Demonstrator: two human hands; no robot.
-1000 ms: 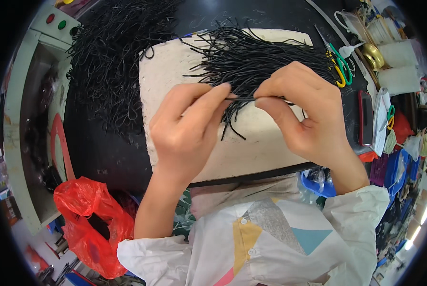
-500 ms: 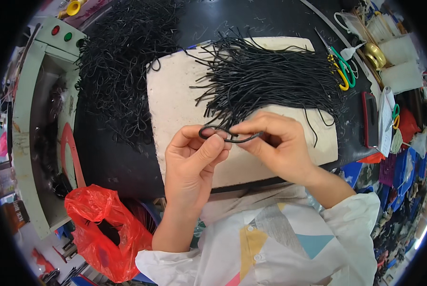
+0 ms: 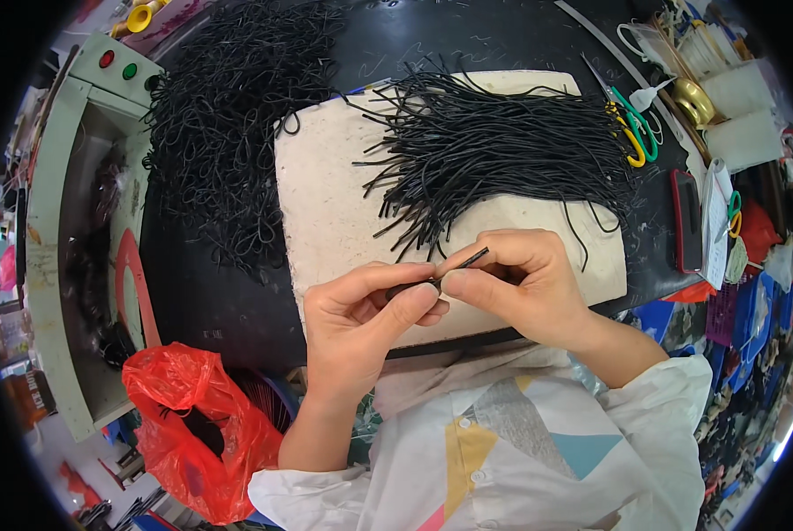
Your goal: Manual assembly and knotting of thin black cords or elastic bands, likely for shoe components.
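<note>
Close together over the near part of a cream board, my left hand and my right hand pinch one short black cord between thumbs and fingertips. One end of the cord sticks out up and to the right past my right thumb. Most of the rest is hidden by my fingers. Beyond my hands, a thick bundle of straight black cords lies across the board. To the left of the board is a big tangled heap of looped black cords.
Green-and-yellow-handled scissors lie right of the bundle, with a red-edged phone nearer. A red plastic bag hangs at the lower left. Along the left stands a pale green metal frame with two buttons.
The cord's open loop has closed down between my fingertips. My hands have drawn together, and both thumbs now press on the cord.
</note>
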